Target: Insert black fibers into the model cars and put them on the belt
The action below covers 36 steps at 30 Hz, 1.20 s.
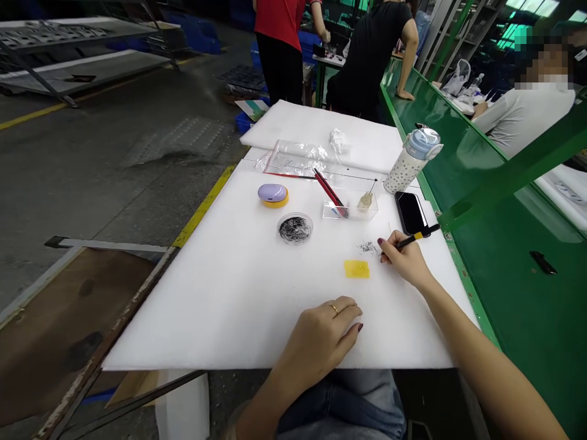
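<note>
Tool (419, 235) pinched in right hand (404, 256) (fingers curled).

Our left hand (326, 333) at five o'clock, fingers (351, 313) loosely bent; our right hand (406, 260) pinching near half-past three, forearm (474, 345) slanting from four.

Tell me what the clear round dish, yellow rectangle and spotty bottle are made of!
Clear round dish: probably smooth plastic, maybe glass; it's see-through.
Small yellow rectangular piece: perhaps smooth plastic film or tape; it looks thin.
White dark-spotted bottle with blue lid: lid probably glossy plastic, catching light; smooth body, maybe metal or plastic.
</note>
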Available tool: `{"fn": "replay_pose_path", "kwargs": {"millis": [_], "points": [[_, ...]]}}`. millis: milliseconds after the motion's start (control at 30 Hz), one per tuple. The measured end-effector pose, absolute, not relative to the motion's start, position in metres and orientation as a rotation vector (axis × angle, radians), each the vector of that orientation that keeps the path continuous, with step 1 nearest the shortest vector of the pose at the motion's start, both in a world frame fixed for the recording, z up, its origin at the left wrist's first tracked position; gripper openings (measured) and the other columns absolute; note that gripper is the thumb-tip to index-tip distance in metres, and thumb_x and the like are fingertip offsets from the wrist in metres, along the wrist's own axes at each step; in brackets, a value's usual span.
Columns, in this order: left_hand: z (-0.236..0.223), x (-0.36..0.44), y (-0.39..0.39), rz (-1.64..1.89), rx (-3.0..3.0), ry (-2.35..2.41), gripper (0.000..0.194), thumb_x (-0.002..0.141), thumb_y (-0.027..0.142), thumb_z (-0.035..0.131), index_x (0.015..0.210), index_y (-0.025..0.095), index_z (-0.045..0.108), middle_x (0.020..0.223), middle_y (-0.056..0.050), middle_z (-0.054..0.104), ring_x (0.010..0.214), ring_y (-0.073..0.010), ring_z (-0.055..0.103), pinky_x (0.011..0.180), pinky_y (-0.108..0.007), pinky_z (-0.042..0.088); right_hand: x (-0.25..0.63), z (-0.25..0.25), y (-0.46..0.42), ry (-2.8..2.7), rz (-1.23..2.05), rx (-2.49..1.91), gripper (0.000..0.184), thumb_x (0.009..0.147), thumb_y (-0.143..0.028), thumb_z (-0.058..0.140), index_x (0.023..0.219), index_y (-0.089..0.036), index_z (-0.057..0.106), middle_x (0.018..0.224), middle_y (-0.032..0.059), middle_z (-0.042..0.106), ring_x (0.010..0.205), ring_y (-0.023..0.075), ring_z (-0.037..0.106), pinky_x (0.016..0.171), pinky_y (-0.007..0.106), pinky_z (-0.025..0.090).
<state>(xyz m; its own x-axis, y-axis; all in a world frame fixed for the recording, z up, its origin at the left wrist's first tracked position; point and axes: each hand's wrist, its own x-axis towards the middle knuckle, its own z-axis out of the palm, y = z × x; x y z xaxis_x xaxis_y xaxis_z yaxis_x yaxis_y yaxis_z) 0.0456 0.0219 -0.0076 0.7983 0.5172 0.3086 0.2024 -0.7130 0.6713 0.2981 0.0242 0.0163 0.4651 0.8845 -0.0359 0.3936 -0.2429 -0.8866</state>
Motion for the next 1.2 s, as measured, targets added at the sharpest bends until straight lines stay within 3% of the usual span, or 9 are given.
{"fn": "replay_pose_path", "kwargs": {"millis": [333, 467, 600, 667, 733, 833, 1000, 1133, 1200], "points": [[-0.005, 0.043, 0.023, 0.699, 2.289, 0.504, 0.015, 0.095, 0.015, 0.058, 0.107, 0.020, 0.065, 0.107, -0.001, 0.075, 0.092, -0.0194, 0.074, 0.078, -0.033, 0.062, 0.289, 0.010, 0.033, -1.050, 0.604, -1.903, 0.039, 0.083, -0.053, 0.069, 0.067, -0.025, 0.048, 0.051, -0.0015, 0.061, 0.053, 0.0155, 0.055, 0.058, 0.030, 0.039], [-0.005, 0.042, 0.023, 0.688, 2.291, 0.496, 0.014, 0.095, 0.016, 0.057, 0.107, 0.020, 0.065, 0.108, -0.001, 0.075, 0.092, -0.0195, 0.074, 0.078, -0.033, 0.062, 0.291, 0.015, 0.032, -1.065, 0.563, -1.784, 0.047, 0.083, -0.064, 0.069, 0.069, -0.025, 0.047, 0.053, -0.0017, 0.060, 0.050, 0.0141, 0.054, 0.054, 0.029, 0.040], [-0.006, 0.042, 0.022, 0.689, 2.284, 0.494, 0.014, 0.095, 0.017, 0.058, 0.107, 0.020, 0.064, 0.106, -0.001, 0.075, 0.090, -0.0199, 0.073, 0.077, -0.034, 0.062, 0.299, 0.026, 0.023, -1.254, 0.502, -1.765, 0.052, 0.092, -0.072, 0.053, 0.076, -0.023, 0.061, 0.053, -0.0006, 0.059, 0.049, 0.0148, 0.054, 0.053, 0.031, 0.042], [-0.006, 0.042, 0.022, 0.685, 2.282, 0.491, 0.013, 0.095, 0.018, 0.058, 0.106, 0.020, 0.064, 0.105, -0.001, 0.075, 0.089, -0.0202, 0.073, 0.076, -0.035, 0.062, 0.302, 0.029, 0.017, -1.453, 0.422, -1.829, 0.046, 0.098, -0.062, 0.051, 0.084, -0.022, 0.069, 0.068, 0.0048, 0.072, 0.063, 0.0197, 0.066, 0.062, 0.034, 0.050], [-0.006, 0.042, 0.023, 0.676, 2.283, 0.486, 0.012, 0.095, 0.018, 0.057, 0.105, 0.020, 0.064, 0.105, -0.002, 0.075, 0.089, -0.0207, 0.073, 0.076, -0.035, 0.062, 0.302, 0.029, 0.012, -1.703, 0.329, -1.846, 0.032, 0.101, -0.047, 0.051, 0.095, -0.024, 0.072, 0.099, 0.0081, 0.080, 0.096, 0.0266, 0.074, 0.085, 0.041, 0.055], [-0.005, 0.042, 0.024, 0.665, 2.284, 0.480, 0.012, 0.095, 0.018, 0.057, 0.105, 0.020, 0.064, 0.105, -0.002, 0.075, 0.089, -0.0209, 0.073, 0.077, -0.035, 0.062, 0.299, 0.023, 0.005, -1.951, 0.256, -1.825, 0.024, 0.103, -0.031, 0.048, 0.116, -0.029, 0.069, 0.126, 0.0053, 0.076, 0.133, 0.0310, 0.061, 0.107, 0.052, 0.046], [-0.007, 0.045, 0.021, 0.660, 2.278, 0.476, 0.013, 0.096, 0.018, 0.056, 0.106, 0.019, 0.065, 0.105, -0.003, 0.075, 0.090, -0.0204, 0.073, 0.078, -0.035, 0.061, 0.297, 0.016, -0.006, -1.980, 0.245, -1.848, 0.022, 0.101, -0.029, 0.050, 0.114, -0.030, 0.068, 0.126, 0.0061, 0.076, 0.135, 0.0331, 0.060, 0.109, 0.059, 0.044], [0.004, 0.037, 0.019, 0.652, 2.282, 0.460, 0.014, 0.094, 0.019, 0.061, 0.107, 0.021, 0.064, 0.104, -0.001, 0.074, 0.090, -0.0197, 0.071, 0.078, -0.034, 0.060, 0.303, 0.032, -0.013, -1.846, 0.248, -1.804, 0.023, 0.102, -0.035, 0.051, 0.114, -0.029, 0.069, 0.126, 0.0065, 0.076, 0.135, 0.0310, 0.060, 0.110, 0.054, 0.046], [0.018, 0.028, 0.031, 0.603, 2.349, 0.443, 0.025, 0.092, 0.026, 0.066, 0.117, 0.022, 0.062, 0.112, -0.002, 0.073, 0.095, -0.0212, 0.070, 0.082, -0.036, 0.060, 0.308, 0.041, -0.010, -1.746, 0.265, -1.763, 0.026, 0.102, -0.041, 0.051, 0.113, -0.028, 0.070, 0.125, 0.0074, 0.076, 0.130, 0.0303, 0.063, 0.107, 0.050, 0.049]]}}
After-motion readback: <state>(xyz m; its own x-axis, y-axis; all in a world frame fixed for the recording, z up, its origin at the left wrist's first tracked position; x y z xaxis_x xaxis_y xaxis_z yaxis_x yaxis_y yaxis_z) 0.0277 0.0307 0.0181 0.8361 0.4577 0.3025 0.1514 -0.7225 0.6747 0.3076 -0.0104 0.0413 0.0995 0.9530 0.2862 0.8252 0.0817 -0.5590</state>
